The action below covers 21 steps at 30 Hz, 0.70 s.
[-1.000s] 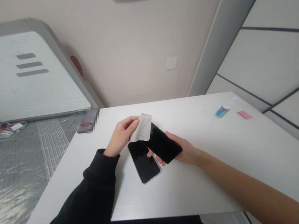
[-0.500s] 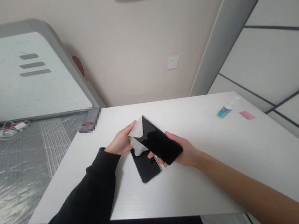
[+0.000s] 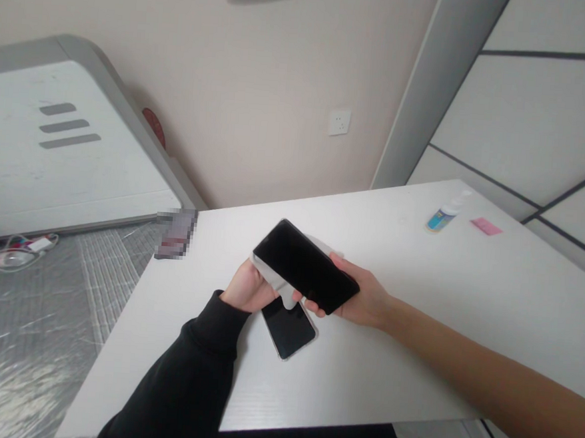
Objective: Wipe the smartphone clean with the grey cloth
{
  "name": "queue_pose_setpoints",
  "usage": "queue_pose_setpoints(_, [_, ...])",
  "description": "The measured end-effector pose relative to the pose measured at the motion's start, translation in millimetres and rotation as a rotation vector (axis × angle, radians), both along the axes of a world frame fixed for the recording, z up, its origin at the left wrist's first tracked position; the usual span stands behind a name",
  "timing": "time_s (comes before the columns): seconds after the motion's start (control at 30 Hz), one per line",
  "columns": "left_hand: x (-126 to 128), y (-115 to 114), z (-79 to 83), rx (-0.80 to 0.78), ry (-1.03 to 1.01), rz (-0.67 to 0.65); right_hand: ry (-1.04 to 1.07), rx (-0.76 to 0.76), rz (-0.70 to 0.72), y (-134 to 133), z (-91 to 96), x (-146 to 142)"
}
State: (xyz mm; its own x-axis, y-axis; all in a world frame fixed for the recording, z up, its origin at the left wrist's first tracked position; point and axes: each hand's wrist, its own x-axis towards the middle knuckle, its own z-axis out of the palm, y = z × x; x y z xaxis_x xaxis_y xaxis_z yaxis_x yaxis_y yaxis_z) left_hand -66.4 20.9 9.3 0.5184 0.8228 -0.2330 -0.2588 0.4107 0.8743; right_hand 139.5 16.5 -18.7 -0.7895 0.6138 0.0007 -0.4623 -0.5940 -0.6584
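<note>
A black smartphone is held tilted above the table, its dark screen facing me. My right hand grips its lower right end, thumb on the far edge and fingertips on the near edge. My left hand is beneath the phone's left end, closed on a light grey cloth. The cloth lies against the underside of the phone and shows along both long edges; some left fingers are hidden behind it. Below, a second smartphone lies screen up on the table, partly covered by the cloth and my left hand.
The white table stands against the wall. At its far right are a pump bottle with a blue label and a pink packet. A blurred-out item lies at the left edge. A wall socket is behind.
My left hand has moved right and under the phone, taking the cloth from the upper left corner of the screen to the underside. My right hand still holds the phone.
</note>
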Motion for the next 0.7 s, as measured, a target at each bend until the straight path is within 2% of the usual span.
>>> queue_pose_setpoints(0.2, [4,1,13.5,0.066,-0.019,0.287,0.028,-0.067,-0.060,1,6.9,-1])
queue_pose_setpoints(0.3, [10,3,14.0,0.050,-0.110,0.349,-0.003,-0.090,-0.149,2,5.7,-1])
queue_pose_setpoints(0.37, [14,5,12.1,0.018,-0.201,0.386,-0.067,-0.047,-0.249,4,3.0,-1])
queue_pose_setpoints(0.53, [19,9,6.1,-0.051,-0.388,0.488,-0.366,0.279,-0.521,6,-5.6,0])
queue_pose_setpoints(0.7, [19,6,0.9,-0.070,-0.410,0.419,-0.816,0.714,-0.720,2,-5.8,-1])
